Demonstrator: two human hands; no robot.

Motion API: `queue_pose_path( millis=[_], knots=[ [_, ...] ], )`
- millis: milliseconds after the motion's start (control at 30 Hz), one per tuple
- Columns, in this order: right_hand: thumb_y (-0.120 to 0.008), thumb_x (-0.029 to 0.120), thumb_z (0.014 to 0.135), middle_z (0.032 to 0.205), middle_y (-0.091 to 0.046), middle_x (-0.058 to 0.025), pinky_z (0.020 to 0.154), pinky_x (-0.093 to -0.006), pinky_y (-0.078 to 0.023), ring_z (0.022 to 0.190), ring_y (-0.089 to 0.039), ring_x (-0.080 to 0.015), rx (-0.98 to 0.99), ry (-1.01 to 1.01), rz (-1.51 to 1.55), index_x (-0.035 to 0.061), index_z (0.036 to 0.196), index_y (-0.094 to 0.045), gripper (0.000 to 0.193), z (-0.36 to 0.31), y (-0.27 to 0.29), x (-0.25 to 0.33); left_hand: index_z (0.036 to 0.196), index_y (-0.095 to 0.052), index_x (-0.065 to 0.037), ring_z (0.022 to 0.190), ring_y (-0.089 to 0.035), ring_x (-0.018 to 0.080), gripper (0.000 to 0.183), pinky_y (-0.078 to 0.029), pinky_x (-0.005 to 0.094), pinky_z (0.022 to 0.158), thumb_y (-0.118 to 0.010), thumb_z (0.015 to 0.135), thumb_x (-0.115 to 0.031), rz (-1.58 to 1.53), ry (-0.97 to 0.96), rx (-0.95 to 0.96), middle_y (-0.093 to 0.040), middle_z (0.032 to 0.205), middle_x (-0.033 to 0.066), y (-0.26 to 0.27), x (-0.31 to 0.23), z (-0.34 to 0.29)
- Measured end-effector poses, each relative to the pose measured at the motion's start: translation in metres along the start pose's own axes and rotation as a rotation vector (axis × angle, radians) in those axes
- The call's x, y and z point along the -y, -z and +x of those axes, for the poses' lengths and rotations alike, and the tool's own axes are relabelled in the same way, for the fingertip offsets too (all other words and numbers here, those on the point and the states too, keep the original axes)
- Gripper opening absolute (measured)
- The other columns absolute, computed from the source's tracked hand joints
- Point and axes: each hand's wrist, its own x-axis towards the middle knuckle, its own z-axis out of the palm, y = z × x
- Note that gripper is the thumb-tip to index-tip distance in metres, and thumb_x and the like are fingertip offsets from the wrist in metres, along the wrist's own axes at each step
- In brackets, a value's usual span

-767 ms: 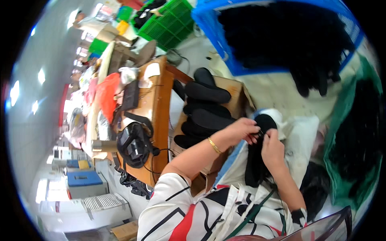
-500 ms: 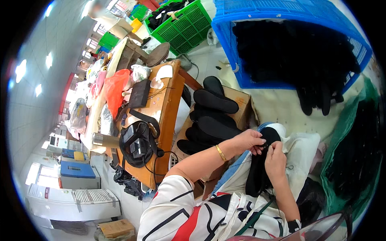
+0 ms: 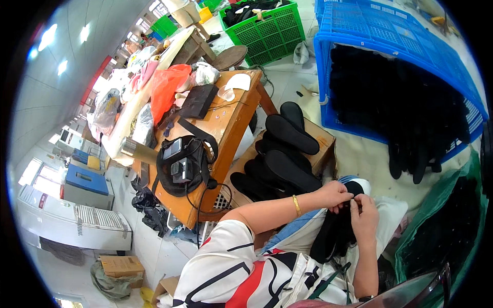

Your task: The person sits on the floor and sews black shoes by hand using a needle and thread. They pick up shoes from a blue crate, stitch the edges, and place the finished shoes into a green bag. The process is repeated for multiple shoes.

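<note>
Across my lap lies a long black fabric piece point(image 3: 328, 237), soft and shaped like a slipper; its far end rests by a white cloth. My left hand point(image 3: 333, 196), with a gold bracelet at the wrist, pinches its upper end. Close beside it, my right hand point(image 3: 365, 218) has thumb and forefinger pinched at the same spot, fingertips nearly meeting the left ones. Whether a needle or thread is between them is too small to make out. Left of my hands, several black slipper-shaped pieces point(image 3: 290, 169) are heaped on a cardboard box point(image 3: 327, 139).
A wooden table point(image 3: 233, 120) at the left holds a black bag point(image 3: 185, 167) with cables. Beyond the box a blue crate point(image 3: 325, 77) lies tipped, full of black pieces. A green sack point(image 3: 436, 205) stands at the right, and a green crate point(image 3: 267, 38) farther back.
The whole view has shifted, with table, crates and box now farther right or lower. Both hands stay pinched together on the black piece, with only slight finger movement.
</note>
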Motion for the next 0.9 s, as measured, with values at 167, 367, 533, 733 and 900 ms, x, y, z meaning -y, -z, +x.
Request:
queue_pose_path(
  millis=[167,367,533,733,900],
  knots=[
    [-0.067,0.01,0.087,0.076,-0.06,-0.0142,0.062,-0.0403,-0.048,0.068,-0.061,-0.0312,0.079,0.07,0.04,0.0035,0.087,-0.059,0.01,0.012,-0.002,-0.01,0.084,-0.061,0.001,0.051,-0.063,0.0157,0.041,-0.052,0.0273,0.047,-0.051,0.1,-0.035,0.02,-0.044,-0.042,-0.062,0.067,0.0081,-0.003,-0.004,-0.006],
    [-0.064,0.011,0.087,0.076,-0.061,-0.0146,0.059,-0.0446,-0.047,0.07,-0.062,-0.0363,0.156,0.235,-0.149,0.005,0.083,-0.057,0.011,0.026,0.003,-0.014,0.082,-0.06,0.001,0.05,-0.063,0.0174,0.045,-0.05,0.029,0.045,-0.047,0.102,-0.038,0.045,-0.112,-0.069,-0.062,0.066,0.009,-0.005,-0.002,-0.004],
    [-0.063,0.01,0.087,0.075,-0.058,-0.0142,0.057,-0.0462,-0.046,0.068,-0.06,-0.0371,0.118,0.352,-0.178,0.0057,0.083,-0.057,0.008,0.022,0.0,-0.018,0.082,-0.058,0.001,0.049,-0.063,0.0182,0.046,-0.05,0.0295,0.045,-0.046,0.102,-0.038,0.023,-0.113,-0.062,-0.062,0.065,0.0093,-0.003,0.0,-0.006],
    [-0.063,0.007,0.086,0.074,-0.056,-0.014,0.054,-0.0436,-0.045,0.064,-0.057,-0.0355,-0.111,0.537,-0.143,0.0052,0.083,-0.056,0.008,0.024,-0.012,-0.015,0.081,-0.056,0.003,0.048,-0.063,0.0207,0.042,-0.052,0.0327,0.047,-0.046,0.103,-0.032,0.158,-0.16,-0.081,-0.06,0.063,0.0111,-0.003,0.002,-0.008],
    [-0.051,0.016,0.101,0.068,-0.059,-0.0029,0.046,-0.0265,-0.04,0.05,-0.05,-0.0077,0.005,-0.189,0.652,0.0032,0.092,-0.053,0.015,0.038,-0.008,-0.022,0.087,-0.061,0.001,0.055,-0.068,0.0219,0.037,-0.055,0.0357,0.049,-0.045,0.102,-0.029,0.588,-0.306,-0.05,-0.061,0.062,0.0129,-0.002,0.002,0.002]
  ],
)
